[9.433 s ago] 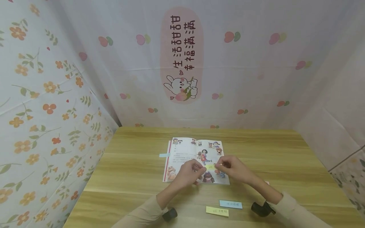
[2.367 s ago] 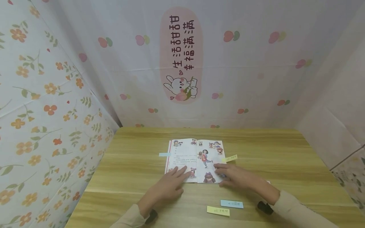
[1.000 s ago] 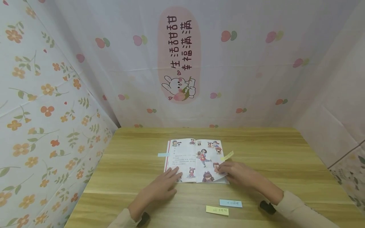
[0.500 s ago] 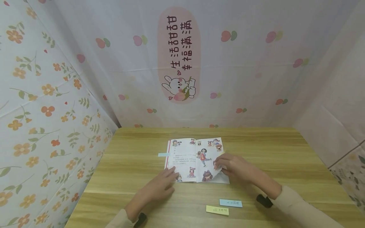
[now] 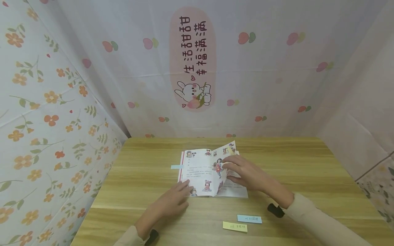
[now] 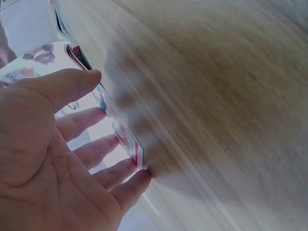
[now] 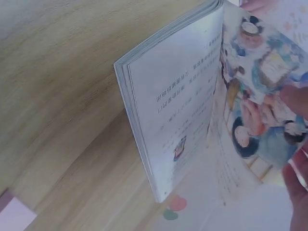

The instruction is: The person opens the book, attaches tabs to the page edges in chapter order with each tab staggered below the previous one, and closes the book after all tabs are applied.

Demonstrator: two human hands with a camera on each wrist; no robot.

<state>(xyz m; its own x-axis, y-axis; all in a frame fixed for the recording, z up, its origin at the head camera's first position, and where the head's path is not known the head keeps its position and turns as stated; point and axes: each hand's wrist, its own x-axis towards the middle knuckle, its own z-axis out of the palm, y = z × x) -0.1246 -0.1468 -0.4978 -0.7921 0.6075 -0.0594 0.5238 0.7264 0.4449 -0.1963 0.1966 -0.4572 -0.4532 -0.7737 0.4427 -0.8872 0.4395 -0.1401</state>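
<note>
An open picture book (image 5: 197, 174) lies on the wooden table. My right hand (image 5: 246, 172) pinches its right-hand page (image 5: 218, 165) between thumb and fingers, and the page stands partly raised, tilting leftward. In the right wrist view the page's illustrated back (image 7: 274, 67) shows, with the thumb against it and a text page (image 7: 173, 101) beneath. A yellow tab (image 5: 231, 150) on the raised page is partly covered by that hand. My left hand (image 5: 170, 201) rests its extended fingers on the book's lower left corner. A pale blue tab (image 5: 176, 167) juts from the book's left edge.
Nearer the front of the table (image 5: 138, 177) lie a blue note strip (image 5: 249, 219) and a yellow note strip (image 5: 235, 227), both with handwriting. A pale pink block (image 7: 14, 211) sits at the corner of the right wrist view. Patterned curtains surround the table.
Earlier both hands held a yellow strip over the book; later it stuck out from the right page's edge. Since then my right hand has lifted that page up and leftward. My left hand stays put lately.
</note>
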